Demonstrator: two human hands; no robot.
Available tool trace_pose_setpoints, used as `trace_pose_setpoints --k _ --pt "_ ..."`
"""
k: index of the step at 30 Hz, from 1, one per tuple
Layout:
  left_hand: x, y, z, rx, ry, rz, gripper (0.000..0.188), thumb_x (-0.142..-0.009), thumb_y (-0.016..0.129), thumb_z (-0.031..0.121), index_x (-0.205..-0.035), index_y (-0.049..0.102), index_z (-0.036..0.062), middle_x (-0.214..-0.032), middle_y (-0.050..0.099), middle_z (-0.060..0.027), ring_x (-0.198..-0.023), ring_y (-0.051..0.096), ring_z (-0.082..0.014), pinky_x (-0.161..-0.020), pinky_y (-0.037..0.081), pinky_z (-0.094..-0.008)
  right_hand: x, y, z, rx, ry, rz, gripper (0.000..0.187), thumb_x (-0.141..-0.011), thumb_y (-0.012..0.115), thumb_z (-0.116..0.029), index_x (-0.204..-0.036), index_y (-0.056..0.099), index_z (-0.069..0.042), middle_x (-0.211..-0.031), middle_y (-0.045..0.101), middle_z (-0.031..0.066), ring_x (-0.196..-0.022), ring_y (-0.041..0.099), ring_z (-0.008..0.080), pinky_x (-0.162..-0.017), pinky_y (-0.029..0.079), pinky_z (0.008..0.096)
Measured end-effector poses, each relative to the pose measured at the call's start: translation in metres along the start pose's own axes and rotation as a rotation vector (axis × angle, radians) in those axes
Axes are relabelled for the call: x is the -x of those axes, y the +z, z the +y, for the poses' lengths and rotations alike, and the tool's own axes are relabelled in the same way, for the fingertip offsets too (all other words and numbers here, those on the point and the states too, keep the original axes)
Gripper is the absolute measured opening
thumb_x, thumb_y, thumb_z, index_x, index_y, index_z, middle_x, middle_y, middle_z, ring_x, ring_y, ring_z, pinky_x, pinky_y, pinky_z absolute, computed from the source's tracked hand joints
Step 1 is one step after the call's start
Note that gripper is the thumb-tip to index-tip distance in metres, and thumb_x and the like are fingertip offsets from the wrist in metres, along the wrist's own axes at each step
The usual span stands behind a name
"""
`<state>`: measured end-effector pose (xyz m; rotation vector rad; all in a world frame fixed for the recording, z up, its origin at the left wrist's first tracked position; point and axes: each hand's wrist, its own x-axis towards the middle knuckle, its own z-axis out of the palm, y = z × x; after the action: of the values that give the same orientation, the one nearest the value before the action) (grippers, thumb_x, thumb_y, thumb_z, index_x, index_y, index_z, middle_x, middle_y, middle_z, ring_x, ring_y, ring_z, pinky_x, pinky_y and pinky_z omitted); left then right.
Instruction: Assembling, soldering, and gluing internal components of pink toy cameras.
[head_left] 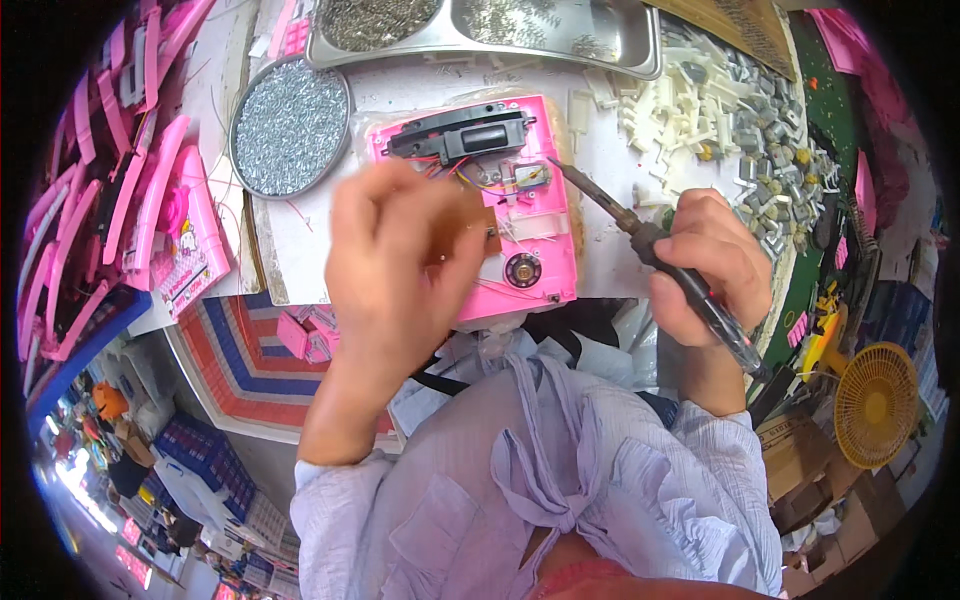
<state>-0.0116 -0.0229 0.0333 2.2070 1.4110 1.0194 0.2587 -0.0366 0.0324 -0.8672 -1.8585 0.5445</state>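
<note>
A pink plastic toy shell (557, 250) lies open side up on the white table, wires running among its parts. It carries a black plastic housing (470, 135), a small motor (530, 176) and a round speaker (523, 269). Over its left side my left hand (395, 255), blurred by motion, has its fingers closed around a small brown circuit board (490, 238), which they partly cover. My right hand (712, 270) grips the black handle of a soldering iron (640, 235); its thin tip points up and left, close to the motor.
A round tray of small metal screws (290, 125) stands at left, beneath a metal tray (485, 45) of small parts. White plastic pieces (680, 110) and grey parts (775, 150) are heaped at right. Pink shells (185, 220) pile up far left; a yellow fan (875, 405) stands lower right.
</note>
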Motion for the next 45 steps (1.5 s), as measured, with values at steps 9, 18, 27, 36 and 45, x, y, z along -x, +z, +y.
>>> trace_pose_setpoints --k 9,18,27,36,45 --pt "-0.003 0.021 -0.012 0.227 0.117 -0.385 0.023 -0.083 0.075 0.001 -0.105 0.072 0.0061 -0.098 0.070 -0.0095 -0.087 0.069 -0.0235 -0.073 0.055 -0.0336 0.020 0.004 -0.002 -0.130 0.147 0.180 0.033 -0.078 0.077 0.000 -0.109 0.066 0.003 -0.081 0.063 0.0115 -0.070 0.058 0.0230 -0.062 0.045 0.0340" --pt "-0.003 0.025 -0.008 0.531 -0.385 -0.317 0.009 -0.085 0.077 0.001 -0.093 0.072 0.0006 -0.071 0.065 -0.0034 -0.058 0.051 -0.0078 -0.054 0.042 -0.0256 -0.006 0.069 0.007 -0.080 0.230 0.013 0.060 -0.077 0.078 0.009 -0.132 0.061 -0.006 -0.104 0.067 0.0133 -0.090 0.069 0.0228 -0.078 0.054 0.0312" --pt "-0.001 0.028 -0.011 0.623 -0.418 -0.329 0.008 -0.087 0.074 -0.002 -0.094 0.069 -0.0011 -0.074 0.062 -0.0014 -0.062 0.048 -0.0050 -0.054 0.039 -0.0240 0.003 0.075 -0.002 -0.044 0.205 0.120 0.058 -0.075 0.072 0.013 -0.128 0.065 -0.010 -0.096 0.065 0.0115 -0.080 0.065 0.0255 -0.069 0.054 0.0334" --pt "-0.011 0.015 -0.003 0.402 -0.112 -0.442 0.013 -0.082 0.074 -0.006 -0.093 0.068 -0.0009 -0.093 0.060 -0.0073 -0.080 0.061 -0.0157 -0.065 0.049 -0.0259 0.030 0.001 -0.015 -0.111 0.288 0.131 0.034 -0.079 0.078 -0.005 -0.111 0.070 0.002 -0.089 0.066 0.0132 -0.080 0.062 0.0246 -0.073 0.049 0.0372" --pt "-0.012 0.014 -0.006 0.334 -0.054 -0.575 0.017 -0.077 0.073 -0.009 -0.091 0.065 -0.0030 -0.103 0.054 -0.0109 -0.089 0.062 -0.0221 -0.074 0.054 -0.0306 0.030 -0.013 -0.021 -0.266 0.249 -0.109 0.020 -0.077 0.070 -0.003 -0.096 0.070 0.001 -0.066 0.061 0.0051 -0.054 0.050 0.0209 -0.068 0.046 0.0371"
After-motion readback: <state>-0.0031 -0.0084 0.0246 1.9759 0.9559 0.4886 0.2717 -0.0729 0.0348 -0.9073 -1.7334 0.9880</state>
